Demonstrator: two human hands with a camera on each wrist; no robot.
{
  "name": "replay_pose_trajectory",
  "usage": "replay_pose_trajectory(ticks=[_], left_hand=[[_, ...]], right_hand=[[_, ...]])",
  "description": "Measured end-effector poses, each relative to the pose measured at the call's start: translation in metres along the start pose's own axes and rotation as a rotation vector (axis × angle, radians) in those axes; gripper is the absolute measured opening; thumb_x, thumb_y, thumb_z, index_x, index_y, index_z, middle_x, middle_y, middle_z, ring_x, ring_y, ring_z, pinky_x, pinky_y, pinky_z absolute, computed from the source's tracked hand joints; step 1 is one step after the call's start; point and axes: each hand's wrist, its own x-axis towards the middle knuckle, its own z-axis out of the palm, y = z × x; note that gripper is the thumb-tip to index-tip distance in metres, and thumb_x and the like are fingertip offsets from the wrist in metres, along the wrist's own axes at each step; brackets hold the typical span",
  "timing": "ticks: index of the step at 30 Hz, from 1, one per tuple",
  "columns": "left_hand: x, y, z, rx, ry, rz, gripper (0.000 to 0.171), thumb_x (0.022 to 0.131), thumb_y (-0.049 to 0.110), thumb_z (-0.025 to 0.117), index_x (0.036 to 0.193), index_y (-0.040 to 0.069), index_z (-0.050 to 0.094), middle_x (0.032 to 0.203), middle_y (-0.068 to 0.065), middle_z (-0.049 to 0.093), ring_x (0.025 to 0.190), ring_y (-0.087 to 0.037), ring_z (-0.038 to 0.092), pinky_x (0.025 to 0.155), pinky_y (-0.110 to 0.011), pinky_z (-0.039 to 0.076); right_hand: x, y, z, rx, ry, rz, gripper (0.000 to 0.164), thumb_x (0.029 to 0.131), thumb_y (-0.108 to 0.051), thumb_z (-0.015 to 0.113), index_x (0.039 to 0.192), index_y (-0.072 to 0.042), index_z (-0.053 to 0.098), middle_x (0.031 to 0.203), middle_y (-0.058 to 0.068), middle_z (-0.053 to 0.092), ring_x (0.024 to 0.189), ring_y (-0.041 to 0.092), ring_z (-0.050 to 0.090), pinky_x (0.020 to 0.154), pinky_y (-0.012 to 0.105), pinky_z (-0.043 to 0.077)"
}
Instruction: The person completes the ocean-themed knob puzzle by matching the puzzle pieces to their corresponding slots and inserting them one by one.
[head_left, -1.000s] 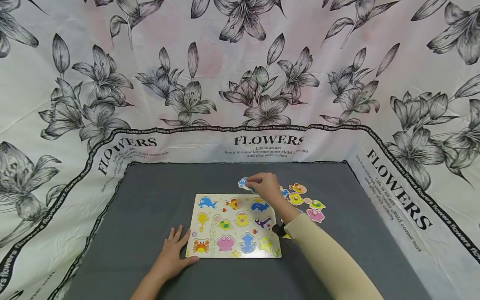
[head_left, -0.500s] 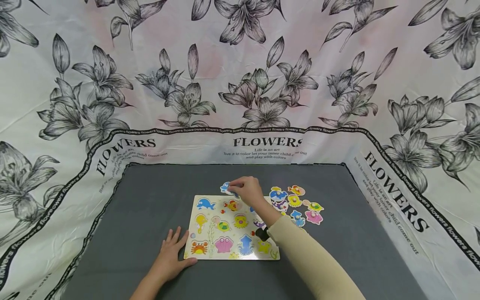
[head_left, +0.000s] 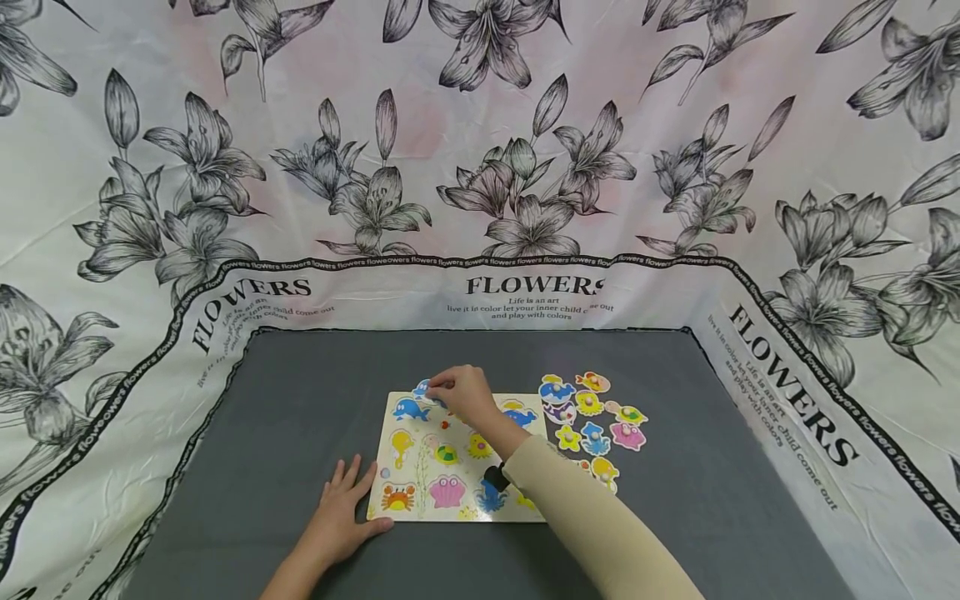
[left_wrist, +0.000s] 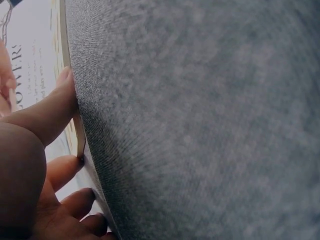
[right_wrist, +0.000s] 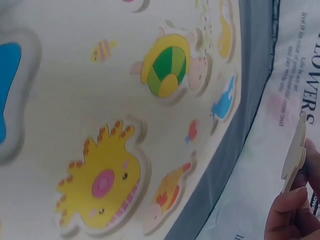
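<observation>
A pale wooden puzzle board with sea-animal recesses lies on the grey table. My right hand pinches a blue sea-animal puzzle piece above the board's far edge, near the blue whale recess. In the right wrist view, finger and thumb grip the thin wooden piece edge-on, clear of the board. My left hand rests at the board's near left corner, fingers spread and thumb along the near edge. The left wrist view shows that thumb against the board's rim.
Several loose puzzle pieces lie right of the board, among them a blue whale piece, a pink piece and a yellow star. A flower-printed cloth borders the grey table at the back and sides.
My right hand has carried the blue puzzle piece leftward, from the board's far right side to above its far left part. My left hand stays at the corner.
</observation>
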Motion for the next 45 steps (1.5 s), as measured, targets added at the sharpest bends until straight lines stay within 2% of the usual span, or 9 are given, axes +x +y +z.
replay_pose_trajectory(ticks=[7, 17, 25, 30, 35, 45], left_hand=[[-0.001, 0.0, 0.0, -0.008, 0.0, -0.006, 0.104, 0.075, 0.054, 0.084, 0.157, 0.009, 0.038, 0.165, -0.027, 0.019, 0.152, -0.053, 0.005, 0.117, -0.073, 0.012], [0.0, 0.0, -0.001, -0.008, -0.002, -0.004, 0.104, 0.074, 0.056, 0.083, 0.156, 0.01, 0.039, 0.165, -0.027, 0.019, 0.152, -0.053, 0.005, 0.116, -0.073, 0.012], [0.0, -0.002, 0.0, -0.002, 0.005, -0.004, 0.103, 0.074, 0.054, 0.084, 0.156, 0.01, 0.039, 0.164, -0.026, 0.02, 0.152, -0.052, 0.006, 0.117, -0.073, 0.013], [0.0, 0.0, 0.0, -0.008, 0.016, 0.015, 0.102, 0.074, 0.052, 0.085, 0.156, 0.009, 0.04, 0.163, -0.028, 0.022, 0.151, -0.053, 0.007, 0.116, -0.073, 0.014], [-0.001, 0.001, 0.0, -0.007, 0.022, 0.005, 0.102, 0.074, 0.051, 0.086, 0.155, 0.009, 0.042, 0.163, -0.028, 0.024, 0.151, -0.053, 0.009, 0.116, -0.073, 0.015], [-0.001, 0.0, 0.001, 0.0, 0.027, 0.0, 0.102, 0.074, 0.052, 0.085, 0.155, 0.009, 0.042, 0.163, -0.027, 0.023, 0.152, -0.052, 0.009, 0.117, -0.072, 0.016]], right_hand=[[0.002, -0.002, 0.016, -0.03, -0.025, 0.009, 0.013, 0.091, -0.025, 0.078, 0.1, -0.016, 0.082, 0.098, -0.001, 0.077, 0.082, 0.008, 0.069, 0.065, 0.02, 0.055], [0.006, -0.002, 0.028, -0.112, -0.03, 0.068, 0.014, 0.09, -0.028, 0.078, 0.101, -0.02, 0.082, 0.101, -0.004, 0.075, 0.079, 0.007, 0.064, 0.061, 0.021, 0.052], [0.008, -0.003, 0.033, -0.171, -0.032, 0.04, 0.014, 0.09, -0.029, 0.078, 0.102, -0.022, 0.082, 0.1, -0.007, 0.075, 0.087, 0.009, 0.065, 0.073, 0.027, 0.054], [0.007, -0.003, 0.035, -0.158, -0.052, 0.053, 0.012, 0.091, -0.027, 0.078, 0.1, -0.021, 0.082, 0.095, -0.007, 0.074, 0.082, 0.008, 0.062, 0.069, 0.026, 0.052], [0.007, 0.001, 0.039, -0.145, -0.072, 0.067, 0.012, 0.091, -0.027, 0.077, 0.1, -0.02, 0.081, 0.093, -0.008, 0.073, 0.079, 0.007, 0.06, 0.066, 0.023, 0.051], [0.009, 0.003, 0.042, -0.119, -0.059, 0.076, 0.01, 0.091, -0.025, 0.077, 0.098, -0.02, 0.081, 0.091, -0.008, 0.073, 0.078, 0.007, 0.061, 0.065, 0.024, 0.051]])
